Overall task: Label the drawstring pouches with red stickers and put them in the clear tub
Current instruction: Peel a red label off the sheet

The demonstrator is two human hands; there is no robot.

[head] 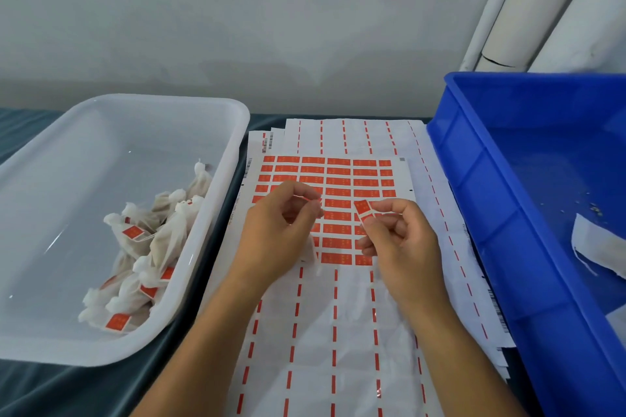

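Note:
My right hand (399, 237) pinches a peeled red sticker (363, 209) between thumb and fingers, above the sheet of red stickers (352, 176). A little to its left, my left hand (281, 227) has its fingers curled round a white drawstring pouch (310, 252). Most of that pouch is hidden behind the hand, and its thin string shows at the fingertips. The two hands are a short gap apart. The clear tub (216, 118) stands at the left, with several labelled pouches (152, 240) piled in its right half.
A blue crate (474, 159) stands at the right with a white pouch (596, 247) lying in it. Used backing sheets with red dashed lines (332, 332) cover the dark table between tub and crate. A wall and white pipes are behind.

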